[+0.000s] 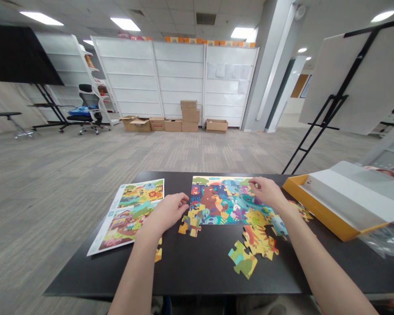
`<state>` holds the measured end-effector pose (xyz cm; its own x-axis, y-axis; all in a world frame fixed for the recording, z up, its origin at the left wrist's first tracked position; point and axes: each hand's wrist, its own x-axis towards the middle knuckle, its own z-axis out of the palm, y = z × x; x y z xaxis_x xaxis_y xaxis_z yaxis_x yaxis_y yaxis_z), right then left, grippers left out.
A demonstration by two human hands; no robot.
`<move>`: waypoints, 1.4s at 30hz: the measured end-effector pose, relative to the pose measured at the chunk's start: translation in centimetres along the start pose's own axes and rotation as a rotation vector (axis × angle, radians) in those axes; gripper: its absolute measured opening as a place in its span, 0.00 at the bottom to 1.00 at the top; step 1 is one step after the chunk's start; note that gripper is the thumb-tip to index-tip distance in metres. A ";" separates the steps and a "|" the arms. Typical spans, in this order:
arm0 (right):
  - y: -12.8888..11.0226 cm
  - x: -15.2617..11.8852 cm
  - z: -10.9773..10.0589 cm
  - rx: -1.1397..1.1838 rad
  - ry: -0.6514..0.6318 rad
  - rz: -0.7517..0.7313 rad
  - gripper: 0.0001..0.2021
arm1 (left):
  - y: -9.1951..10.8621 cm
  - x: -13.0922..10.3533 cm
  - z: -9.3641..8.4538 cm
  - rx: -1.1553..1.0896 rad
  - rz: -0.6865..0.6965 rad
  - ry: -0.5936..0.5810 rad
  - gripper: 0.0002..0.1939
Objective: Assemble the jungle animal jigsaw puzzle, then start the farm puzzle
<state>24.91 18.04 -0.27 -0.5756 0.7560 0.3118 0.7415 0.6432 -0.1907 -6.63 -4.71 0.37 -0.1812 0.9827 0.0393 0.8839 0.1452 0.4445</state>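
Observation:
On the black table lies a jigsaw puzzle (213, 205), a colourful animal picture with a bear and a rabbit, with loose pieces overlapping its lower and right parts. My right hand (267, 192) reaches over its upper right, thumb and fingertips closed on a puzzle piece (246, 189); the hand partly hides that piece. My left hand (172, 211) is just left of the puzzle, fingers loosely bent and slightly apart, nothing visible in them. Beneath it are joined pieces (191, 225). Yellow-orange pieces (259, 243) and green-blue pieces (243, 260) lie nearer me.
A printed picture sheet (131, 214) lies at the left, partly under my left forearm. An open yellow-edged box (328, 210) stands at the right, with clear plastic wrap (387, 238) beside it. Beyond the table are cardboard boxes (190, 118) and a board stand (328, 109).

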 end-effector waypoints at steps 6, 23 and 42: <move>-0.4 0.0 0.3 -0.003 -0.016 -0.008 0.12 | -2.2 -0.5 -1.3 0.099 -0.173 0.088 0.17; -1.1 -0.1 0.8 0.026 -0.042 -0.054 0.14 | -1.5 -0.8 -1.1 0.129 -0.181 -0.007 0.31; -1.3 -0.1 0.6 0.030 -0.067 -0.077 0.13 | -2.4 -2.6 -2.4 0.051 -0.082 0.035 0.18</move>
<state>23.80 17.24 -0.57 -0.6528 0.7103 0.2634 0.6844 0.7020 -0.1969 -9.37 -7.85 1.36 -0.2678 0.9628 0.0363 0.8860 0.2313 0.4018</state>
